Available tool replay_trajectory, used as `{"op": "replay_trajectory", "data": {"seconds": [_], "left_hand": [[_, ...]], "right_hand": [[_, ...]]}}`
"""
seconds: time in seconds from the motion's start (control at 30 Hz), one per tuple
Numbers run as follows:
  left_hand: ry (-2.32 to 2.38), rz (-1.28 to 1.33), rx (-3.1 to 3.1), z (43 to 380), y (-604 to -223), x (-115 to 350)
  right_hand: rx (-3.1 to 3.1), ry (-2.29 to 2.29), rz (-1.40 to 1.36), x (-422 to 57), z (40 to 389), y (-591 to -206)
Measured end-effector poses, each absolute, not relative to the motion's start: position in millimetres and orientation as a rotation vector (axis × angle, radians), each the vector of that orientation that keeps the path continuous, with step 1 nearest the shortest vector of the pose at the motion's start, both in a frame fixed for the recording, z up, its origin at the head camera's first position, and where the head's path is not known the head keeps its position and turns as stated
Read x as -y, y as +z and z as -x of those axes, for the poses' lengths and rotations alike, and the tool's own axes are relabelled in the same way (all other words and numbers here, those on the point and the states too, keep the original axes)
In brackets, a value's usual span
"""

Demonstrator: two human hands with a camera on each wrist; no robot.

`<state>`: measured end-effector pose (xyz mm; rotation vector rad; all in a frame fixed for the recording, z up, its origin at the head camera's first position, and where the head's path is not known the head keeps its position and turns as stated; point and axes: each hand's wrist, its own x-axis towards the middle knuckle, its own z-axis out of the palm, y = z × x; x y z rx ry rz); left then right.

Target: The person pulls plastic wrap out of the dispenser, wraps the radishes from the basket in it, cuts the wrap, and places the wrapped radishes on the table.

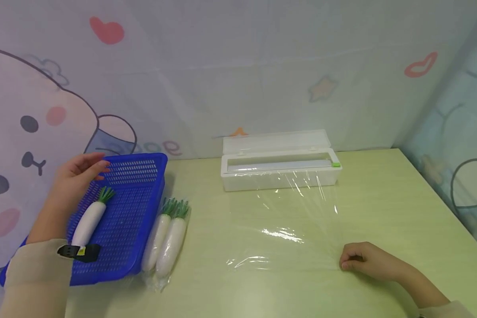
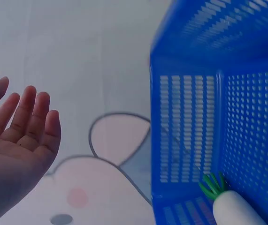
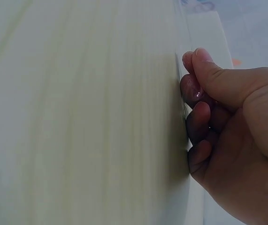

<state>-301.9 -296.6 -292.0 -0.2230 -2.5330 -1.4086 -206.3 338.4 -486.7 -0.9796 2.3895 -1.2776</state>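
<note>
My right hand [image 1: 373, 261] pinches the near right corner of a sheet of clear cling film [image 1: 282, 235] between thumb and fingers, low over the table. The film runs back from there to a white dispenser box [image 1: 280, 180]. In the right wrist view, the fingers of that hand [image 3: 232, 108] are curled in toward the thumb. My left hand [image 1: 76, 180] hovers over the left side of a blue plastic basket [image 1: 121, 229], holding nothing; the left wrist view shows its fingers loosely spread. Inside the basket lies one white radish [image 1: 89, 222] with green stems.
Two white radishes [image 1: 170, 249] in clear film lie side by side along the basket's right side. The dispenser's lid [image 1: 276, 142] stands raised against the patterned cloth backdrop [image 1: 206, 79]. A green slider [image 1: 335, 164] sits at the dispenser's right end. The table [image 1: 385, 198] is pale green.
</note>
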Motion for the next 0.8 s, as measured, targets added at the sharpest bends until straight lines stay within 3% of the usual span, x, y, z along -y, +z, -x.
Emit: {"op": "replay_trajectory", "data": {"seconds": [0.53,0.8], "left_hand": [[-1.244,-0.29,2.649,304.5,-335.4,363.4],[-1.062,-0.421,2.786,302.7,-352.1,382.4]], "right_hand": [[-2.378,-1.297,0.99,-339.6,203.1,-486.2],[-2.372,-1.32,1.012,-338.8,203.0,-486.8]]}}
